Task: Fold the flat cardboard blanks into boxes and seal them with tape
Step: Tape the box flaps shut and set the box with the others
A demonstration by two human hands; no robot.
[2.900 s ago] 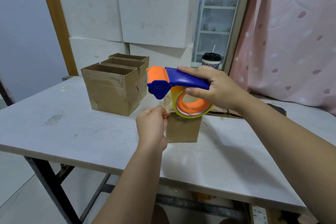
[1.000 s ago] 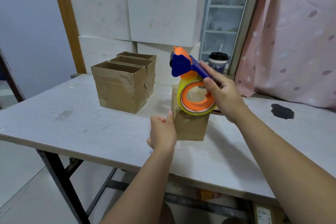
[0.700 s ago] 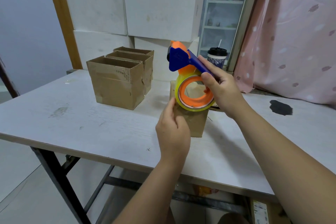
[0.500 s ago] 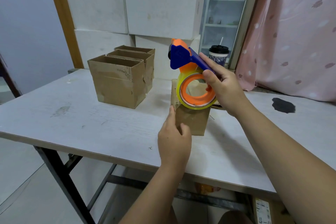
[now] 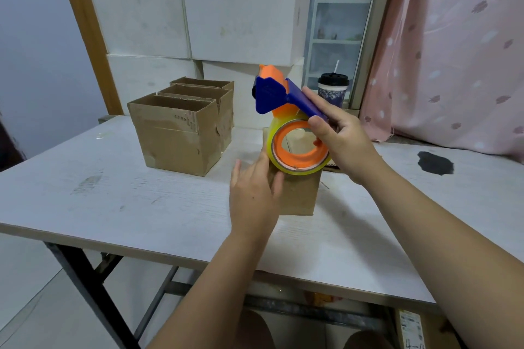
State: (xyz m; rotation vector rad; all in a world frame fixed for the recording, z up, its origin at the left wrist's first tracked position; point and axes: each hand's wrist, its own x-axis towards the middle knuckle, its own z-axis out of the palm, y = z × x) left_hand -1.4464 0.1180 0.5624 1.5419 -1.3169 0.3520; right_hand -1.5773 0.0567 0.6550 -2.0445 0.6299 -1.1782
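Boxes we count: three open brown boxes (image 5: 175,133) in a row at centre left, one small box (image 5: 297,195) at frame centre, and four white boxes (image 5: 241,8) stacked behind.
Other things: one tape dispenser (image 5: 283,99) and one lidded cup (image 5: 332,91) with a straw.
Left hand (image 5: 252,193): fingers straight, laid flat against the small box's left face.
Right hand (image 5: 343,142): curled round the dispenser's blue handle, holding it over the small box.
Materials we see: scuffed corrugated card; blue and orange plastic; a round, yellowish tape roll (image 5: 297,170); a white, grained table (image 5: 113,201).
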